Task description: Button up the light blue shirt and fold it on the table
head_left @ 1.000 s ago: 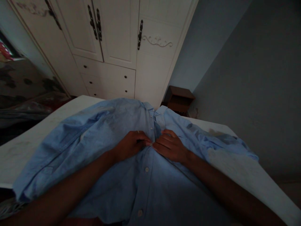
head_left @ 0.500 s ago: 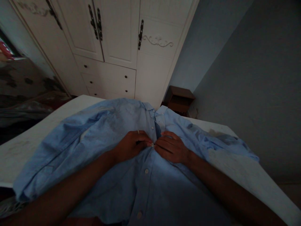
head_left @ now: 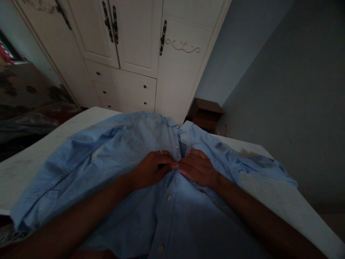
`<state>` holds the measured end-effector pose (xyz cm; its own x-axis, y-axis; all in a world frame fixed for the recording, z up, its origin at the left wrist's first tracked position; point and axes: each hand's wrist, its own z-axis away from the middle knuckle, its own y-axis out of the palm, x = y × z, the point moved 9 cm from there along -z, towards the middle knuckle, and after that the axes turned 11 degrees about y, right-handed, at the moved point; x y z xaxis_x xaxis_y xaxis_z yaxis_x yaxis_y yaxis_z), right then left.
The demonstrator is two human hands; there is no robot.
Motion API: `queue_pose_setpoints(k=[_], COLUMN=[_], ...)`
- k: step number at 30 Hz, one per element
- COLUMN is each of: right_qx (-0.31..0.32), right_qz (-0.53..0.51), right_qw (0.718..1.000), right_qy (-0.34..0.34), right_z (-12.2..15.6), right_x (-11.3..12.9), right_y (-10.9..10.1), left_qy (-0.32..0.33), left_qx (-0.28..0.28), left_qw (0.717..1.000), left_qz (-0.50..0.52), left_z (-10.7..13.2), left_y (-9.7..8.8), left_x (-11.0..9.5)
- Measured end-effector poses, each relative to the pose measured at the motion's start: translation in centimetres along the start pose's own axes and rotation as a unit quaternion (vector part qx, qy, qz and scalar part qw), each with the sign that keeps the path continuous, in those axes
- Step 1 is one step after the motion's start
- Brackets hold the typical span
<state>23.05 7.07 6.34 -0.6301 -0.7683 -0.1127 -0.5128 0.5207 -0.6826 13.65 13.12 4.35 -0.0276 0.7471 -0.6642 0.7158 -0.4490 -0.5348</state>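
Fastening is judged partly done: shirt [head_left: 129, 142] closed along near placket [head_left: 167, 217], far collar [head_left: 186, 126] left parted; fabric is pinched by left hand [head_left: 154, 167] and right hand [head_left: 199, 168], both nearly closed.

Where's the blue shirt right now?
In the head view, the blue shirt lies spread over the white table across the lower half, left and right hands meeting at its button front near centre.
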Motion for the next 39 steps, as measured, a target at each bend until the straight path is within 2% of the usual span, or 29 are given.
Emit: queue_pose_setpoints(k=[7, 12, 17, 20, 25, 39], right_qx=[0.002, 0.02, 0.072, 0.085, 0.083, 0.071], right_qz=[0.002, 0.003, -0.081, -0.117, -0.123, -0.212], right_qw=[1.0, 1.0, 0.991, 0.984, 0.982, 0.959], right_qy=[0.009, 0.022, 0.075, 0.1, 0.116, 0.174], right_z=[0.1, 0.1, -0.3, -0.4, -0.2, 0.3], right_x=[-0.3, -0.5, -1.5, -2.1, -2.6, -3.8], right_y=[0.4, 0.8, 1.6, 1.9, 2.0, 2.0], left_qy=[-0.043, -0.087, -0.114, -0.126, -0.112, -0.092], left_qx=[0.036, 0.048, 0.06, 0.04, -0.007, 0.003], left_qw=[0.998, 0.995, 0.992, 0.991, 0.993, 0.995], left_qz=[0.023, -0.008, 0.011, 0.012, -0.025, -0.047], left_z=[0.2, 0.4, 0.6, 0.6, 0.4, 0.4], left_y=[0.5, 0.6, 1.2, 1.2, 0.8, 1.0], left_x=[0.0, 0.8, 1.8, 2.2, 1.9, 1.5])
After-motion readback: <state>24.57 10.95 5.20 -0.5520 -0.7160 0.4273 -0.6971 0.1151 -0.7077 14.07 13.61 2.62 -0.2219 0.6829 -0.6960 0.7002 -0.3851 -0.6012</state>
